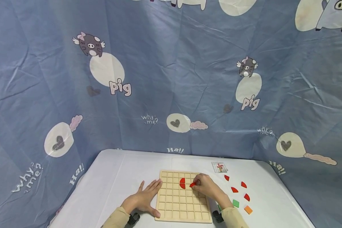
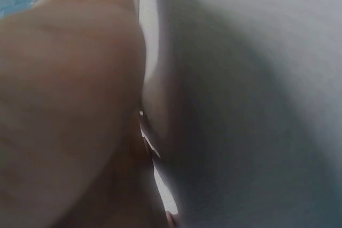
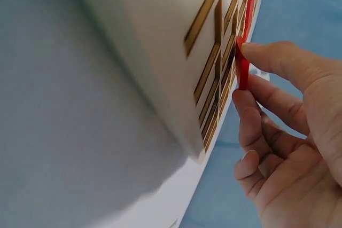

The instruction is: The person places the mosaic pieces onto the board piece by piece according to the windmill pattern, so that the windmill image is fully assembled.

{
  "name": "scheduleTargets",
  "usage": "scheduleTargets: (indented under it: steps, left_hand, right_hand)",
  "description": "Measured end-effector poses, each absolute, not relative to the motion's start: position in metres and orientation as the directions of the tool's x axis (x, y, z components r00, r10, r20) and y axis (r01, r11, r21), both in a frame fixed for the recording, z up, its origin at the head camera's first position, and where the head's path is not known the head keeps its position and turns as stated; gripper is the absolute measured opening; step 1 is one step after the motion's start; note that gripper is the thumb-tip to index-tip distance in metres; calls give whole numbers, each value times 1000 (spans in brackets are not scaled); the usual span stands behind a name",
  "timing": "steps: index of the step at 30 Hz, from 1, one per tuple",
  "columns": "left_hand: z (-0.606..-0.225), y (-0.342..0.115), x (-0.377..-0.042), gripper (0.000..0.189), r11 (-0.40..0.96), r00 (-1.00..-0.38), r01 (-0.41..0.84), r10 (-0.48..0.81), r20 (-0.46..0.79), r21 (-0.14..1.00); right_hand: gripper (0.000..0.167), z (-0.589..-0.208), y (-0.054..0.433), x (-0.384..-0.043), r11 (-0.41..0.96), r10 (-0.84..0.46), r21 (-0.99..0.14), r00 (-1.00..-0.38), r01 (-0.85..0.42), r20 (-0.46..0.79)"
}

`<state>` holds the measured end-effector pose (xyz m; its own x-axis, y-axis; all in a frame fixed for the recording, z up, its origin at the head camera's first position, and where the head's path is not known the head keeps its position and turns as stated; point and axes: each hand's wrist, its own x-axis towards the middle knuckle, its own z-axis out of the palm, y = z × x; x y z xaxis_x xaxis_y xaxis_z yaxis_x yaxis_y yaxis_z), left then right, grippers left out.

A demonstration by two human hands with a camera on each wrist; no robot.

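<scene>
A square wooden grid board (image 1: 178,206) lies on the white table. Two red quarter-circle pieces (image 1: 182,183) sit in its upper cells, one above the other. Just right of them, my right hand (image 1: 206,186) pinches another red quarter-circle piece (image 1: 192,185) between thumb and fingers, over the board. Up close in the right wrist view, that held piece (image 3: 244,68) is seen nearly edge-on. My left hand (image 1: 142,198) lies with spread fingers along the board's left edge, touching it. Only blurred skin of the left hand (image 2: 64,94) and the tabletop fill the left wrist view.
Several loose red quarter-circle pieces (image 1: 243,184) lie right of the board. Nearer are a green square (image 1: 236,203) and an orange square (image 1: 248,209); another green piece (image 1: 219,207) is partly hidden by the right arm. A small pattern card (image 1: 219,167) lies beyond the board's far right corner.
</scene>
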<state>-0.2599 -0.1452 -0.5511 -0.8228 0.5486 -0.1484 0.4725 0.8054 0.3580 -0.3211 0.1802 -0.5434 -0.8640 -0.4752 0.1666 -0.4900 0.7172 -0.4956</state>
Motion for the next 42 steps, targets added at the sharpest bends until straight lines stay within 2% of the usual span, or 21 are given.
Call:
scheduleTargets:
  steps: [11,18,25,34,42]
  left_hand:
    - [-552,-146,-260,130,801,-818,472,554,-155,369]
    - [-554,-146,-260,130,804,-819,472,552,-157,363]
    - [-552,-146,-258,129,803,-819,471,552,-156,364]
    - [-552,-145,-261,129,805,-821,473,550,-153,358]
    - [-552,-145,-261,130,803,-819,477,554,-152,357]
  right_hand:
    - [14,-547,170,-321,698,-519,-463,-831,-547,200]
    - [12,-548,166,-322,716,-519,-447,-837,-536,171]
    - [11,-550,162,-323,695,-556,-424,-808,-580,194]
    - [9,-546,167,-326,657,-605,-461,-782,-597,150]
    - [9,-546,168,-329,648,-604,-493,-786,-581,132]
